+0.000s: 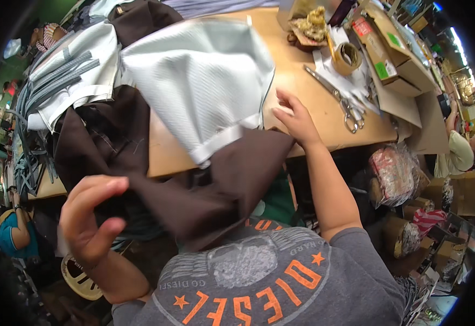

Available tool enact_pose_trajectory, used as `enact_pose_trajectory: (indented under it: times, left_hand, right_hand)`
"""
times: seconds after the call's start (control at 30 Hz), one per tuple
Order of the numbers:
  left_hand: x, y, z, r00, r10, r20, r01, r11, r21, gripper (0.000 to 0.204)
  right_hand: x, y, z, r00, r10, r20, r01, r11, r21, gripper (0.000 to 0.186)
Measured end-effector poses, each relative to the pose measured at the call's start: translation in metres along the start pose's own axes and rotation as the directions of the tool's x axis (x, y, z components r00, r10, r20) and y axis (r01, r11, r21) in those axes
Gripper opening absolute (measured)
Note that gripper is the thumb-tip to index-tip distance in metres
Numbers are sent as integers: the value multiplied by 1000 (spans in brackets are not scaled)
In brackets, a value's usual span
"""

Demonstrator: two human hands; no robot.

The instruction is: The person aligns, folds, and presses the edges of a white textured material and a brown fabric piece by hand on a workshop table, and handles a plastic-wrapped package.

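A sewn piece in front of me joins a silvery-white textured panel (194,76) to dark brown cloth (194,209). The white part lies on the table, and the brown part hangs over the near edge toward my shirt, blurred in places. My left hand (92,214) is raised left of the brown cloth, thumb and fingers apart, nothing between them. Just right of the white panel, my right hand (298,120) is over the table edge with its fingers apart and holds nothing. Whether its fingertips touch the piece, I cannot tell.
At left, a similar white and brown piece (102,65) carries grey strips (66,76). Scissors (338,100), a tape roll (347,58) and cardboard boxes (395,60) occupy the table's right (297,60). A plastic-wrapped bundle (392,176) sits below. Other people are at both sides.
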State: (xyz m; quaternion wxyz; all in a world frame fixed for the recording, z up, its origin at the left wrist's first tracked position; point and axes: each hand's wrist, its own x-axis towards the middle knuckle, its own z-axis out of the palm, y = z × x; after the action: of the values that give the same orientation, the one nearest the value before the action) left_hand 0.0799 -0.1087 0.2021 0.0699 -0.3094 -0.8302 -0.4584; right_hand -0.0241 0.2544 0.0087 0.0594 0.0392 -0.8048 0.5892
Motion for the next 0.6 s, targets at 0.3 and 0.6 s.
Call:
enact_pose_trajectory:
  times: [0.3, 0.6]
  left_hand:
    - [112, -38, 133, 966, 111, 233, -145, 980, 135, 20]
    - [150, -147, 237, 945, 8, 326, -173, 860, 481, 40]
  right_hand:
    - [-13, -32, -4, 979, 63, -196, -88, 988, -124, 36]
    - [-1, -8, 7, 972, 235, 22, -207, 893, -400, 32]
